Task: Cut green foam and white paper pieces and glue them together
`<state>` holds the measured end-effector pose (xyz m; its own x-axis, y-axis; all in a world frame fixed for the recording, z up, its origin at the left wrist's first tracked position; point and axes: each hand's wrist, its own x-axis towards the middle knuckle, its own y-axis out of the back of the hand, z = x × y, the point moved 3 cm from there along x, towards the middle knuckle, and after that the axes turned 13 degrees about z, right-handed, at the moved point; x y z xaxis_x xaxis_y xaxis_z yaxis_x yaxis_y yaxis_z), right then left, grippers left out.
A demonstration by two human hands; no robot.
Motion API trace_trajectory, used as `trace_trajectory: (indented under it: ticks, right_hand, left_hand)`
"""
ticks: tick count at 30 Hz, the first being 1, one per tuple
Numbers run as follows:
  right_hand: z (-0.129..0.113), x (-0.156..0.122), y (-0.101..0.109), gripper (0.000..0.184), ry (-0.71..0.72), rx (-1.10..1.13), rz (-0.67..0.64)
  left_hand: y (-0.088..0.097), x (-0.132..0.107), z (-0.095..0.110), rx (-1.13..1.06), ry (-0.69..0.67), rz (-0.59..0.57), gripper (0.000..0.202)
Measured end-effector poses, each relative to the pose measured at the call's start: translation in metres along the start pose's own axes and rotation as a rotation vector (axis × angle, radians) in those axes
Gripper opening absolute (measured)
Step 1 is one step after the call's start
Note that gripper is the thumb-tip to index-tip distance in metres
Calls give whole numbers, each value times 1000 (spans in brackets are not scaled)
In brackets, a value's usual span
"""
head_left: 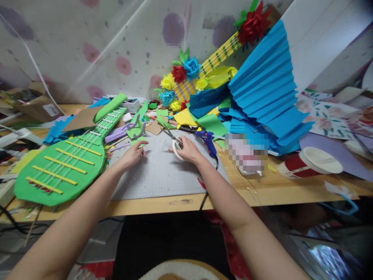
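Observation:
My right hand is closed around the white handles of a pair of scissors, whose blades point up and left over the grey cutting mat. Resting on the mat's far left part, my left hand pinches a small green paper piece between its fingertips. More green scraps lie just beyond it. A blue glue gun lies right of my right hand, its black cord running off the table edge.
A green paper guitar lies at the left. A big blue folded paper fan, a yellow guitar with paper flowers and coloured paper scraps crowd the back. A red and white paper cup lies tipped at the right.

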<state>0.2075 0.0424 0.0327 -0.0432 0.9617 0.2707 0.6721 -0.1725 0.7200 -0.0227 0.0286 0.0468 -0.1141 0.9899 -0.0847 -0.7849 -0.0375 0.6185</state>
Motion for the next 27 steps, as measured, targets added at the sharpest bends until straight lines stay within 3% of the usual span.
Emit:
trace_trajectory:
  ticks: [3, 7, 13, 27]
  right_hand:
    - [-7, -4, -1, 55, 46, -46, -45]
    - [-17, -12, -5, 55, 109, -64, -72]
    - [-34, -19, -10, 48, 199, -18, -128]
    - [-47, -28, -7, 58, 228, -79, -171]
  left_hand:
    - [-1, -4, 6, -235, 150, -72, 29]
    - [-2, -4, 13, -368, 224, -128, 15]
    - [-9, -12, 20, -425, 97, -218, 23]
    - [-19, -16, 27, -285, -69, -120, 9]
